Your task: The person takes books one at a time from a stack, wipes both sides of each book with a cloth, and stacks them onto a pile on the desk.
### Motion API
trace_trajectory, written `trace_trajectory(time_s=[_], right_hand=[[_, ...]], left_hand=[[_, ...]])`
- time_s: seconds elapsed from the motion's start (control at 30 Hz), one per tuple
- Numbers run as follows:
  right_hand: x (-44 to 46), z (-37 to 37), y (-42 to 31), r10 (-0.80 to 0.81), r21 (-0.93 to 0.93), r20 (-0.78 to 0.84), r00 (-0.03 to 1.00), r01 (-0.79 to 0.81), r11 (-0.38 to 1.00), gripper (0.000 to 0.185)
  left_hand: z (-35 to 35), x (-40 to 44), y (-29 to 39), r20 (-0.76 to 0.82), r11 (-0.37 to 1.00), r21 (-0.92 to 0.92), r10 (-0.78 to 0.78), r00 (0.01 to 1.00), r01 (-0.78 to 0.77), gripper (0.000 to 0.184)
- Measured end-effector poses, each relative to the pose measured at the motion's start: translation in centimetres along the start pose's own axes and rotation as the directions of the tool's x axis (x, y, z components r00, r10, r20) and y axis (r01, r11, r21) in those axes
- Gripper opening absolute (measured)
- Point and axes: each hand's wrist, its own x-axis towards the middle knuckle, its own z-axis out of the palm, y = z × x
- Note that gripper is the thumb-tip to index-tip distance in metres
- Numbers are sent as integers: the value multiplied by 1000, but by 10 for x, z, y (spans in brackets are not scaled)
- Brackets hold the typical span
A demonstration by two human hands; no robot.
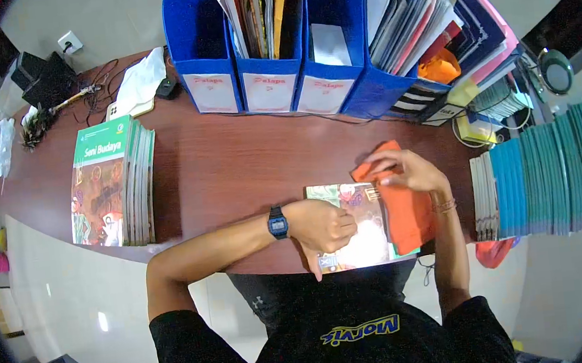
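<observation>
My left hand (321, 228), with a digital watch (278, 223) on its wrist, rests on a book (361, 208) lying at the table's front edge. Its fingers are curled in, and nothing shows in them. An orange cloth (408, 215) covers the right part of the book's cover. My right hand (407, 171) is on the cloth's upper part, fingers bent round it. Bright glare hides part of the cover.
A stack of Seni Budaya books (111, 186) stands at the left of the table (232, 159). Blue file boxes (274, 84) line the back. Book rows (553, 179) fill the right side. A white cloth (138, 80) and cables lie at the back left.
</observation>
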Motion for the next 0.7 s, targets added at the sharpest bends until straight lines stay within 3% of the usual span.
trace_trajectory(time_s=[0.1, 0.17, 0.27, 0.37, 0.43, 0.53, 0.6, 0.7], right_hand=[[34, 20, -23, -109, -129, 133, 985, 127, 984, 71], [64, 45, -26, -165, -103, 185, 969, 186, 977, 75], [81, 58, -41, -105, -125, 238, 966, 138, 982, 73], [63, 45, -19, -165, -71, 215, 962, 184, 980, 69], [34, 23, -6, -211, -154, 79, 974, 221, 963, 64], [-19, -13, 29, -111, -121, -23, 994, 108, 987, 59], [-44, -22, 38, 3, 13, -196, 981, 0, 1000, 62], [-41, -12, 34, -17, -11, -285, 958, 14, 1000, 54]], left_hand=[[2, 4, -2, 14, 998, -59, 13, 1000, -12, 88], [5, 5, 3, 16, 998, -63, 2, 1000, -1, 87], [7, 4, 8, 14, 998, -45, -46, 999, 46, 86], [7, 7, 10, -17, 999, -10, -49, 999, 49, 88], [8, 8, 12, -52, 998, 33, -59, 997, 61, 90], [10, 9, 13, -21, 998, -9, -61, 998, 61, 89], [10, 10, 11, 17, 998, -47, -49, 999, 49, 89], [16, 10, 11, -96, 1000, -1, 25, 995, -25, 91]])
